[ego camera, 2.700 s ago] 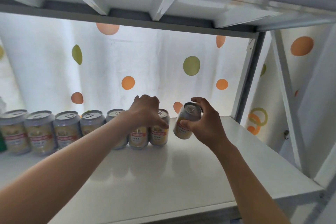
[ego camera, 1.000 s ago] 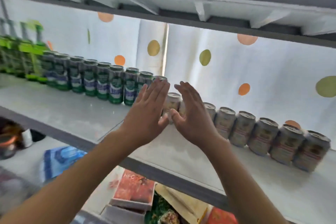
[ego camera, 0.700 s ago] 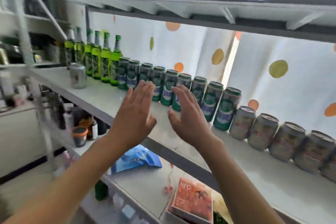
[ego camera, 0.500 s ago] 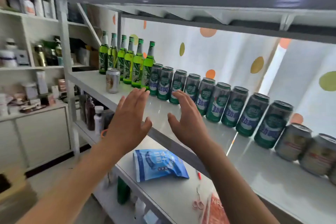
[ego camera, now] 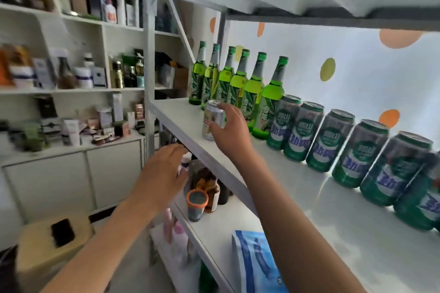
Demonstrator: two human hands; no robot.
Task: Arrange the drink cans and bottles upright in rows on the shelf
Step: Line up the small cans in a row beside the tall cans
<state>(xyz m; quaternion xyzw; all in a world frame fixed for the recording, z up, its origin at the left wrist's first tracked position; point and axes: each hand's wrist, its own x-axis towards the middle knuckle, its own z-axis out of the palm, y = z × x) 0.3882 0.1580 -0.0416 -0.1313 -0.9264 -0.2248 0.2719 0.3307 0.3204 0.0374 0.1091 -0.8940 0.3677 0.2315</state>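
Shelf [ego camera: 316, 200] was white, glossy. Six bottles [ego camera: 252, 88] were bright green glass with silver-grey neck foil and green-white leaf labels. Tall cans [ego camera: 316, 140] were green with white and blue lettering, silver-grey tops. Lone can [ego camera: 212, 119] was silver with a pale yellow and red label. Curtain [ego camera: 362, 66] behind was white with orange and yellow-green dots. Bag [ego camera: 257, 266] on the lower shelf was blue and white. Jar lid [ego camera: 196, 198] had an orange rim.
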